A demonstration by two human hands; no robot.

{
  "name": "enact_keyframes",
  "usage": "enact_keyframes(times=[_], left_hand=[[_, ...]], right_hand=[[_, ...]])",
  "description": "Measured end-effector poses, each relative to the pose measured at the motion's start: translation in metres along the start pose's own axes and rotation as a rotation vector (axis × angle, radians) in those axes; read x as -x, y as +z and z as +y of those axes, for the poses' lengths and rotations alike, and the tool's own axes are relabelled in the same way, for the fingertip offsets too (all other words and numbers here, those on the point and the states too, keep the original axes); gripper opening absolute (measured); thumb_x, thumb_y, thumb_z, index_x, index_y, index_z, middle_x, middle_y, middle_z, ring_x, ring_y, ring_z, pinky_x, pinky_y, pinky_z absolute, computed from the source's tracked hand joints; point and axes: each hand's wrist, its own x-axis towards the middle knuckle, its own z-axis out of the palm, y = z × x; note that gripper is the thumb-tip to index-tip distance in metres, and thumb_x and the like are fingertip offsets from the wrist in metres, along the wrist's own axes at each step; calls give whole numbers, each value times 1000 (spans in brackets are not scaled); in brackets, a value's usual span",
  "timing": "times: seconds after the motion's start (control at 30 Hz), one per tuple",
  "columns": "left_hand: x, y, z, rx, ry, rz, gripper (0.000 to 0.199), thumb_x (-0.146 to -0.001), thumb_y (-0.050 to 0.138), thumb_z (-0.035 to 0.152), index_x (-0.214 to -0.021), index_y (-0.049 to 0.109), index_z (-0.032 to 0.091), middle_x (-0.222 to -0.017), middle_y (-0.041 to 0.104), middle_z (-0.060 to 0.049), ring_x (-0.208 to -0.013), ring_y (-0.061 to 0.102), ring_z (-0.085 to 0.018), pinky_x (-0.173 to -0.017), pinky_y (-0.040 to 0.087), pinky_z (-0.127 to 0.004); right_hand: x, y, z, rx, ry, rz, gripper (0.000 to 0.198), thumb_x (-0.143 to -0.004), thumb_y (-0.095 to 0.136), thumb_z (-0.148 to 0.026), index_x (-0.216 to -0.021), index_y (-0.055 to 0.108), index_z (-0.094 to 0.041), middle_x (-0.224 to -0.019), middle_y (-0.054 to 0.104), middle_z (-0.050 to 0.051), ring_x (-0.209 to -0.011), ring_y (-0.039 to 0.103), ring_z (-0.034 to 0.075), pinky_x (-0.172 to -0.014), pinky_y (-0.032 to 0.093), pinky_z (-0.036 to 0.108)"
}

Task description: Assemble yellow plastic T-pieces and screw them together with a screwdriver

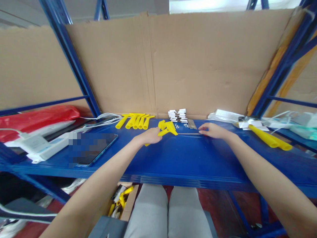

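My left hand point(151, 136) is closed around a yellow plastic handle with a wide flared head point(169, 128), held just above the blue shelf top point(183, 158). Part of the handle shows below my palm; the fingers hide the rest. To the right, my right hand point(212, 130) pinches the end of a thin, straight rod point(188, 134), which runs left to the yellow head. Whether the rod enters the head I cannot tell. Behind the rod lie a small stack of white-and-black cards point(177, 116) and a flat greyish strip point(192, 124).
Several yellow handles point(135, 121) lie in a row at the back left. More yellow handles point(269, 137) rest at the right beside plastic packaging. A phone-like tablet point(99, 150), a white power strip point(49, 147) and a red bag point(42, 117) occupy the left. A cardboard box point(130, 206) stands below.
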Motion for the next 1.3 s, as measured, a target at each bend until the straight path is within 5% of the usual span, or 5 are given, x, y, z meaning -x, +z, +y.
enact_keyframes(times=[0.43,0.63,0.97,1.3], left_hand=[[6,7,-17,46,46,-26,33,-93,42,28,-120,55,13,-128,63,-16,-113,64,-25,-91,49,-31],[5,3,-5,-41,20,-54,46,-89,48,23,-133,48,12,-135,60,-20,-118,62,-30,-92,50,-35],[-32,6,12,-103,44,-11,48,-85,56,22,-132,51,14,-132,62,-19,-121,61,-31,-95,49,-35],[-24,15,4,57,212,103,42,-85,56,22,-127,55,14,-128,65,-15,-116,63,-28,-95,49,-35]], right_hand=[[-26,20,-12,163,38,44,22,-90,52,-25,-88,71,-14,-93,74,12,-84,66,21,-76,47,27],[-20,34,8,227,60,118,24,-91,45,-18,-92,69,-13,-92,71,14,-90,64,23,-84,46,31],[-3,18,48,250,144,152,23,-87,47,-18,-89,69,-15,-91,70,13,-88,64,23,-81,47,30],[-50,14,-3,91,295,131,31,-93,50,-34,-89,72,-13,-90,75,14,-84,69,22,-71,46,26]])
